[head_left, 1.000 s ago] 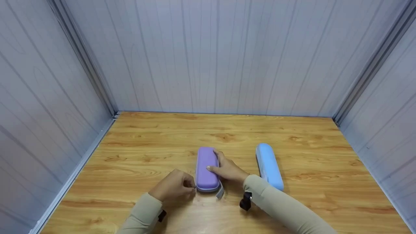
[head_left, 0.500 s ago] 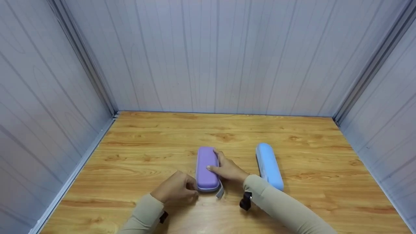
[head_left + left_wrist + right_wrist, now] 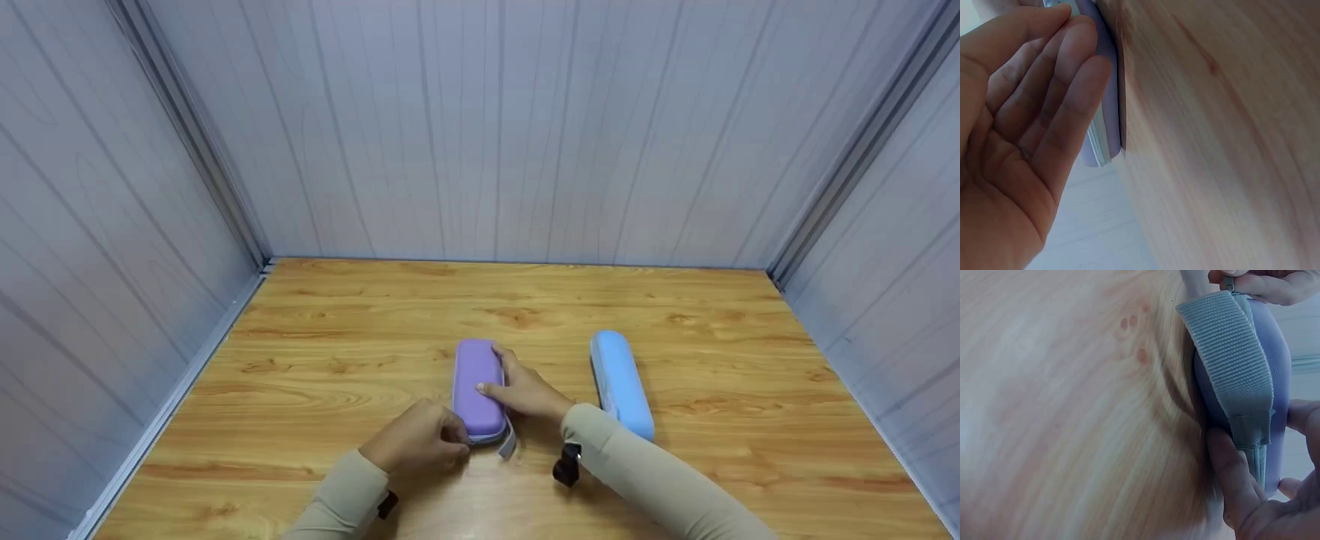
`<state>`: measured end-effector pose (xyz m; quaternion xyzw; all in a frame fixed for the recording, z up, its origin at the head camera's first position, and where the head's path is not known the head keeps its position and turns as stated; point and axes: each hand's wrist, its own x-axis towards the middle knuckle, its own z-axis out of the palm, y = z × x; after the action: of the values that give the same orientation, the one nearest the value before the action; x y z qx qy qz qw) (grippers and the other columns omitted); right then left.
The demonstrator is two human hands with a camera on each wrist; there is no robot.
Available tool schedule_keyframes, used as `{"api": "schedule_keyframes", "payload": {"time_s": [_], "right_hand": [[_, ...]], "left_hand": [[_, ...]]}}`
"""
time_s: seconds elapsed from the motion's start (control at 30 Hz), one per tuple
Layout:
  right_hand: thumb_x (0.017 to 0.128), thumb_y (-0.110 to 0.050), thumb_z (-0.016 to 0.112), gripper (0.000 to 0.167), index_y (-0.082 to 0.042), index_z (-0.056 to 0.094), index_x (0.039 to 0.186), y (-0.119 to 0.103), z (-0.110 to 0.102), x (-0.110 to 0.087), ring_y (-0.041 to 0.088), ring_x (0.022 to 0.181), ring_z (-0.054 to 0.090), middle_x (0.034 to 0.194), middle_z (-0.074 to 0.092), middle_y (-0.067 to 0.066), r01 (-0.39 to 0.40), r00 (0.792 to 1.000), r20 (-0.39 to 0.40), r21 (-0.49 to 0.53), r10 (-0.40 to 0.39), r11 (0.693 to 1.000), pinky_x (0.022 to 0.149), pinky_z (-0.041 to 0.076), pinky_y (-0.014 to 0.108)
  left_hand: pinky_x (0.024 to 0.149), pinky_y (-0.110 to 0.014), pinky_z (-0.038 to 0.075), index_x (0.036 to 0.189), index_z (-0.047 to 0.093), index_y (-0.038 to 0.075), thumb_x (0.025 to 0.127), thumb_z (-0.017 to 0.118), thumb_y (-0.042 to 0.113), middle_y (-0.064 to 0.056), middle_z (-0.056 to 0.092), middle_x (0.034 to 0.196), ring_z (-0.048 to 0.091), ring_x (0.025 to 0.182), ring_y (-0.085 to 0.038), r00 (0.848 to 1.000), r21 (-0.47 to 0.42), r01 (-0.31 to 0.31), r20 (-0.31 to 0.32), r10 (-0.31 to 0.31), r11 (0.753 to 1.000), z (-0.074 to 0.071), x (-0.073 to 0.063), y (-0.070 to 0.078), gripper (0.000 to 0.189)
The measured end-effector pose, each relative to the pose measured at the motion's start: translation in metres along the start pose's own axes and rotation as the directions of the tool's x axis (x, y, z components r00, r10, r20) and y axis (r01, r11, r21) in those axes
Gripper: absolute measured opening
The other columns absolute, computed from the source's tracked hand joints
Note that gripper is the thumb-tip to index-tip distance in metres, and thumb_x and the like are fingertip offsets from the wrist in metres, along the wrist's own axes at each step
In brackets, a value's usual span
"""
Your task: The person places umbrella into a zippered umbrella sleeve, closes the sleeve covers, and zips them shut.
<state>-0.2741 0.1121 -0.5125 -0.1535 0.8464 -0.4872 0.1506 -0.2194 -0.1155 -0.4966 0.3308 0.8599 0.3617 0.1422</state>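
Note:
A purple zip case (image 3: 478, 382) with rounded ends and a grey zipper lies on the wooden table. My right hand (image 3: 529, 388) grips its right side, the thumb over the top and the fingers along the edge. At the near left corner, my left hand (image 3: 424, 439) pinches the small zipper pull (image 3: 1229, 282), which shows between its fingertips in the right wrist view. From the case's near right end a ribbed grey strap loop (image 3: 1230, 354) sticks out. The left wrist view shows the curled left fingers (image 3: 1081, 95) in front of the zipper edge, hiding the pull.
To the right of the purple case lies a light blue case (image 3: 622, 386), partly behind the right forearm. The wooden table (image 3: 337, 322) is bounded by pale panel walls (image 3: 480, 135) at the back and both sides.
My left hand has slid right, around the near left corner and onto the near end of the purple case. The right hand and both cases have stayed in place.

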Motion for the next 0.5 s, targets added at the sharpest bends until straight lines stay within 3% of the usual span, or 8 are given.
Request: {"api": "schedule_keyframes", "payload": {"time_s": [0.33,0.5], "right_hand": [[0.098,-0.034,0.065,0.084,-0.01,0.014,0.161,0.0015,-0.0001,0.001,0.038,0.129,0.051,0.15,0.039,0.031,-0.009,1.0,-0.006,0.013,0.009,1.0,0.112,0.035,0.049],[0.099,-0.033,0.064,0.083,-0.01,0.014,0.161,0.0017,0.0003,0.0009,0.037,0.129,0.05,0.15,0.038,0.03,-0.009,1.0,0.0,0.021,0.009,1.0,0.112,0.035,0.049]], "left_hand": [[0.061,-0.02,0.054,0.083,0.079,0.011,0.085,0.08,0.011,0.008,0.071,0.076,0.061,0.065,-0.001,1.0,-0.001,-0.021,0.005,0.021,1.0,-0.0003,0.0017,-0.0003,0.003],[0.055,-0.019,0.05,0.081,0.077,0.011,0.092,0.075,0.025,0.01,0.067,0.07,0.055,0.059,0.0,0.997,0.042,-0.06,-0.039,0.062,0.997,-0.0015,0.0039,-0.0034,0.018]]}}
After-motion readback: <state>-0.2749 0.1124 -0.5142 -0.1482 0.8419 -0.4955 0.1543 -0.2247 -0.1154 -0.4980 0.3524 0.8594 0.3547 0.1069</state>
